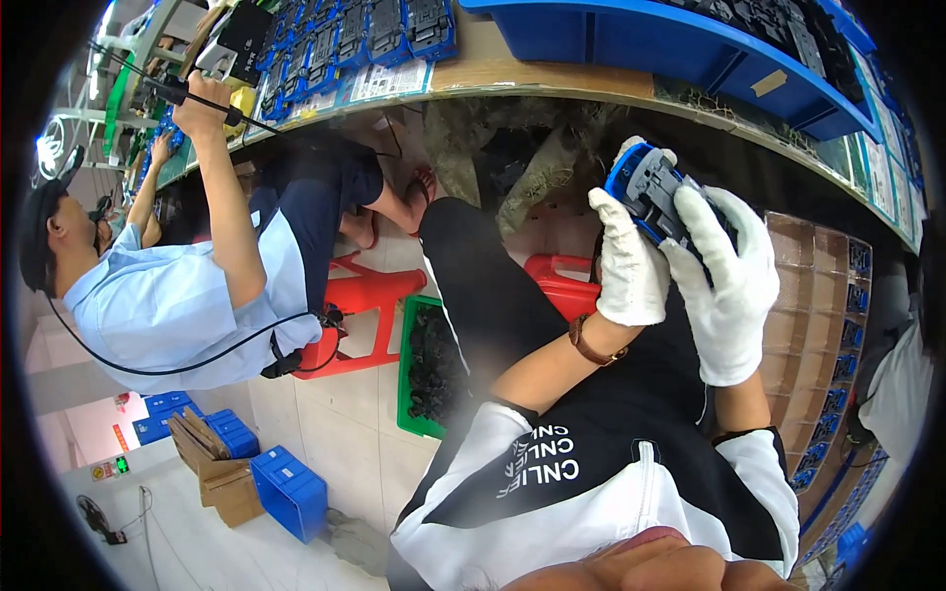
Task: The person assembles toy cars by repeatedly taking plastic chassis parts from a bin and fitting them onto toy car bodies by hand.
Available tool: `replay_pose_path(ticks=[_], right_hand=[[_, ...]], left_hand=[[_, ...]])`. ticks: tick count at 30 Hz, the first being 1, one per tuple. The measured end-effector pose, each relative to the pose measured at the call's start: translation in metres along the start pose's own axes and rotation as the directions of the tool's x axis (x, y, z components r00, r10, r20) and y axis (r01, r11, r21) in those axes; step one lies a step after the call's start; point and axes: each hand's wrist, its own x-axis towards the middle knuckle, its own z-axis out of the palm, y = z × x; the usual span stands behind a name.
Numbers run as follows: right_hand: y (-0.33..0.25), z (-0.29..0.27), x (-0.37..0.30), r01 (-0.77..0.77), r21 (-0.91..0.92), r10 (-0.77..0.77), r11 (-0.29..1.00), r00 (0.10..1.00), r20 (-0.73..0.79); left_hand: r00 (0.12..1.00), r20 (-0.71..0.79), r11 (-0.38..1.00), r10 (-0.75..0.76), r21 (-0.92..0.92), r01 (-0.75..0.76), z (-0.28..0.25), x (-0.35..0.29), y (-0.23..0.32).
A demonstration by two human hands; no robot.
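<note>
A blue and grey moulded plastic housing point(652, 187) is held up in front of me, over my lap and just short of the bench edge. My left hand point(629, 261), in a white glove with a brown wrist strap below it, grips the housing from the left and underneath. My gloved right hand point(727, 281) closes on its right side, fingers lying across the grey face. The gloves cover part of the housing's lower end.
A large blue bin point(670, 49) of dark parts stands on the bench point(552, 77), left of which lie rows of blue-black housings point(345, 34). At right is a compartmented tray point(803, 286). A green crate point(406, 394) sits on the floor; a co-worker point(187, 286) works at left.
</note>
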Motion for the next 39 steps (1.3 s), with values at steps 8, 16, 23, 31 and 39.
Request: replay_pose_path(ticks=[8, 16, 23, 31, 39], right_hand=[[0.007, 0.012, -0.004, 0.142, -0.206, -0.134, 0.968, 0.99, 0.051], [0.023, 0.012, -0.018, -0.536, 0.784, 0.416, 0.314, 0.82, 0.393], [0.012, 0.018, -0.03, -0.558, 0.81, 0.472, 0.182, 0.772, 0.425], [0.017, 0.03, -0.039, -0.52, 0.826, 0.491, 0.218, 0.79, 0.367], [0.009, 0.055, -0.03, -0.456, 0.889, 0.48, 0.046, 0.791, 0.381]], left_hand=[[0.996, -0.028, 0.993, 0.084, 0.088, -0.081, -0.001, 0.003, 0.002], [0.997, -0.046, 0.997, 0.065, -0.042, -0.067, 0.006, 0.01, 0.02], [0.998, -0.037, 0.999, 0.047, 0.023, -0.046, 0.008, 0.004, 0.022], [0.999, -0.02, 0.998, 0.045, 0.036, -0.045, 0.005, 0.005, 0.029], [0.993, -0.007, 0.984, 0.119, 0.133, -0.118, -0.012, 0.015, 0.041]])
